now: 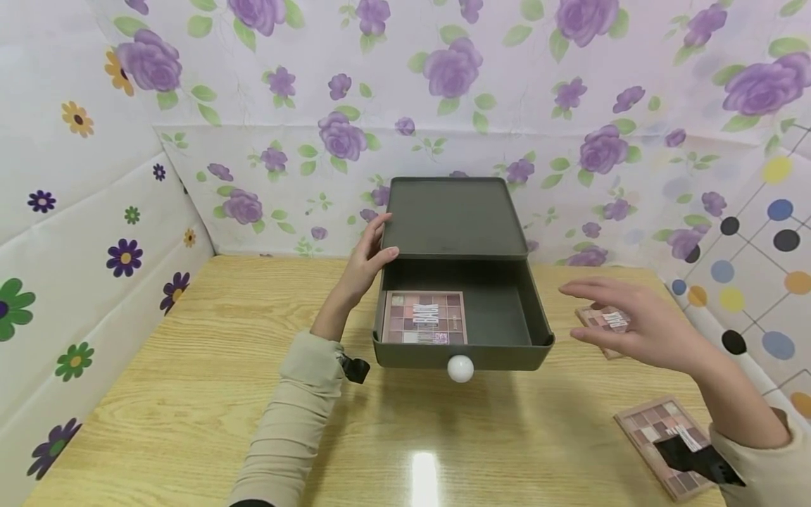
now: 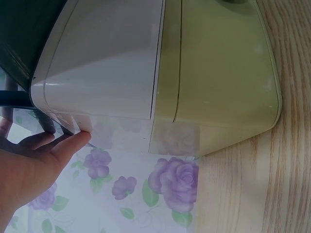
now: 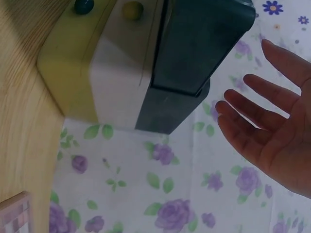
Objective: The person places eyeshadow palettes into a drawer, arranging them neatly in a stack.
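A small drawer cabinet (image 1: 453,215) stands on the table with its dark green top drawer (image 1: 507,357) pulled out. Inside, at the drawer's left, lies an eyeshadow palette (image 1: 421,317) under a clear lid. My left hand (image 1: 360,271) rests against the cabinet's left side, fingertips touching it near the top. The right hand (image 1: 652,325) hovers to the right of the drawer, fingers spread and holding nothing. Partly behind that hand, a second palette (image 1: 613,319) lies on the table. Nearer me is a third palette (image 1: 659,433), partly covered by the wrist strap.
A white knob (image 1: 460,368) sticks out from the drawer front. Below it are a white drawer (image 2: 107,73) and a yellow drawer (image 2: 228,63), both closed. Flower-patterned cloth (image 1: 342,137) hangs behind the wooden table (image 1: 209,366), with patterned cloth at both sides too.
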`<action>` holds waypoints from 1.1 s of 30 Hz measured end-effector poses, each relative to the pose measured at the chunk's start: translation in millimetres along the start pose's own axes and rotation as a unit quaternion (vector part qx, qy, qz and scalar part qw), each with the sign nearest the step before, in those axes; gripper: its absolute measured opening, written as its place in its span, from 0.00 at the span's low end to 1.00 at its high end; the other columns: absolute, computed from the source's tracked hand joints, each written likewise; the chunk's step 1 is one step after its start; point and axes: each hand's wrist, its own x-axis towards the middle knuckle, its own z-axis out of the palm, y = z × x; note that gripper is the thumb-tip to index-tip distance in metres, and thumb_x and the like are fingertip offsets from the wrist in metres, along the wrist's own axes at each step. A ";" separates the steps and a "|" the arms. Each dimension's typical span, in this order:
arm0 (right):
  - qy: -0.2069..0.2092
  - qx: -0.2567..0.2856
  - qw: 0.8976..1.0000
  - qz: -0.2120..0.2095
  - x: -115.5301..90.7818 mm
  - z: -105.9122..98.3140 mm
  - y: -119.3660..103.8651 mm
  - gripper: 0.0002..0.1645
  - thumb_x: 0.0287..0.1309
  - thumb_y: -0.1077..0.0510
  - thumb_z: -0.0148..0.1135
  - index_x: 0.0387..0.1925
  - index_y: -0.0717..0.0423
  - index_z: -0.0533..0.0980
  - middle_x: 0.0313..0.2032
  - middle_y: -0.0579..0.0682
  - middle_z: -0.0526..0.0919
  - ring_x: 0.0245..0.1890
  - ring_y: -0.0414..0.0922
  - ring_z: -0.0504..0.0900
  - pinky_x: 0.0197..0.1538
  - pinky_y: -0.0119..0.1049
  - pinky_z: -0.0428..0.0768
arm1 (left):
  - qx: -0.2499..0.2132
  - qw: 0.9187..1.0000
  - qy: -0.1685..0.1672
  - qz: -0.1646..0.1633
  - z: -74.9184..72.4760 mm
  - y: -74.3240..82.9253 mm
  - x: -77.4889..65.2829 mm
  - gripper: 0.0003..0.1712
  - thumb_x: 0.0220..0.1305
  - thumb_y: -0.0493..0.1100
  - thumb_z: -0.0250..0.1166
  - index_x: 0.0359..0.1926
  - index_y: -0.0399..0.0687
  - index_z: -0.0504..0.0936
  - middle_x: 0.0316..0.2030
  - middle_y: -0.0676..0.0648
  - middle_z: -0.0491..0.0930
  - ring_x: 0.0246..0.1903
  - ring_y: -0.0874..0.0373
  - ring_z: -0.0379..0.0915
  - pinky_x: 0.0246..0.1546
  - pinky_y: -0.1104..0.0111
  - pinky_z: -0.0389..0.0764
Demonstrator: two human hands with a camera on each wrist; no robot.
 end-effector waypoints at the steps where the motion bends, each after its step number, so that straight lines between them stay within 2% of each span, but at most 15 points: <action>1: 0.005 0.002 1.000 0.003 -1.6 0.8 3.4 0.34 0.39 0.62 0.72 0.54 0.57 0.73 0.50 0.52 0.77 0.35 0.35 0.79 0.38 0.23 0.73 | -0.002 1.000 0.001 0.000 -0.2 -0.3 0.2 0.38 0.57 0.38 0.49 0.68 0.37 0.47 0.65 0.30 0.49 0.61 0.39 0.53 0.58 0.49 0.57; 6: 0.018 0.026 0.999 0.023 -10.4 5.5 23.0 0.37 0.36 0.65 0.72 0.54 0.57 0.73 0.50 0.50 0.77 0.40 0.32 0.77 0.39 0.22 0.73 | -0.004 1.000 0.004 -0.001 -0.7 -1.2 0.7 0.38 0.57 0.38 0.49 0.68 0.37 0.47 0.65 0.30 0.50 0.61 0.39 0.54 0.58 0.50 0.58; 10: 0.018 0.034 0.998 0.049 -18.6 10.4 38.9 0.37 0.37 0.65 0.72 0.55 0.58 0.72 0.52 0.43 0.75 0.44 0.31 0.74 0.41 0.20 0.72 | -0.006 1.000 0.002 0.000 -0.8 -1.1 0.4 0.38 0.57 0.38 0.49 0.68 0.36 0.47 0.65 0.30 0.50 0.60 0.39 0.54 0.58 0.50 0.58; 13: 0.011 0.034 0.997 0.074 -25.2 14.2 51.4 0.38 0.39 0.64 0.72 0.57 0.59 0.71 0.52 0.46 0.75 0.45 0.30 0.72 0.41 0.19 0.71 | -0.007 1.000 0.001 0.000 -1.1 -1.5 0.1 0.38 0.57 0.38 0.49 0.68 0.36 0.47 0.65 0.31 0.50 0.60 0.39 0.54 0.58 0.50 0.58; 17: -0.005 0.054 0.991 0.121 -33.9 19.4 68.8 0.38 0.43 0.63 0.70 0.59 0.61 0.68 0.53 0.58 0.73 0.47 0.32 0.70 0.41 0.18 0.70 | -0.005 1.000 0.001 0.001 -1.3 -1.6 -0.3 0.38 0.57 0.38 0.49 0.68 0.36 0.47 0.65 0.31 0.50 0.60 0.40 0.55 0.58 0.51 0.58; 20: -0.015 0.074 0.984 0.163 -39.8 23.1 79.4 0.38 0.45 0.61 0.68 0.60 0.61 0.66 0.55 0.61 0.71 0.48 0.38 0.70 0.41 0.17 0.69 | -0.005 1.000 0.000 0.004 -1.2 -1.4 -0.5 0.38 0.57 0.38 0.49 0.68 0.36 0.47 0.65 0.31 0.51 0.60 0.40 0.55 0.58 0.51 0.58; 24: -0.026 0.080 0.978 0.191 -46.0 26.3 90.5 0.39 0.48 0.60 0.67 0.62 0.63 0.64 0.56 0.63 0.69 0.48 0.50 0.70 0.40 0.17 0.68 | -0.008 1.000 0.000 0.006 -1.0 -1.5 -0.2 0.38 0.57 0.37 0.49 0.68 0.35 0.47 0.65 0.31 0.51 0.60 0.40 0.55 0.58 0.51 0.58; 26: -0.033 0.081 0.977 0.194 -48.9 27.5 96.4 0.39 0.49 0.60 0.66 0.62 0.64 0.63 0.57 0.65 0.67 0.48 0.56 0.69 0.41 0.23 0.72 | -0.006 1.000 0.001 0.005 -0.9 -1.5 -0.2 0.38 0.57 0.37 0.49 0.68 0.35 0.47 0.65 0.31 0.51 0.60 0.40 0.55 0.58 0.51 0.58; 29: -0.040 0.084 0.974 0.209 -53.2 30.2 104.6 0.41 0.50 0.59 0.65 0.64 0.64 0.60 0.58 0.67 0.65 0.50 0.62 0.68 0.42 0.41 0.76 | -0.003 1.000 0.002 0.005 -0.5 -1.4 -0.2 0.38 0.57 0.37 0.49 0.68 0.35 0.47 0.65 0.31 0.50 0.60 0.40 0.54 0.58 0.51 0.57; 31: -0.043 0.085 0.971 0.219 -57.0 32.7 111.2 0.42 0.51 0.58 0.65 0.65 0.63 0.58 0.59 0.68 0.63 0.51 0.65 0.66 0.42 0.53 0.73 | -0.001 1.000 0.002 0.005 -0.1 -1.4 -0.1 0.38 0.57 0.37 0.49 0.68 0.35 0.47 0.65 0.31 0.50 0.61 0.40 0.54 0.58 0.51 0.57; 33: -0.046 0.081 0.969 0.229 -61.1 35.4 117.3 0.44 0.51 0.57 0.65 0.66 0.62 0.55 0.59 0.70 0.62 0.52 0.68 0.65 0.42 0.61 0.69 | -0.001 1.000 0.002 0.007 0.3 -2.3 0.6 0.38 0.57 0.37 0.49 0.68 0.35 0.47 0.65 0.31 0.50 0.61 0.40 0.54 0.58 0.52 0.57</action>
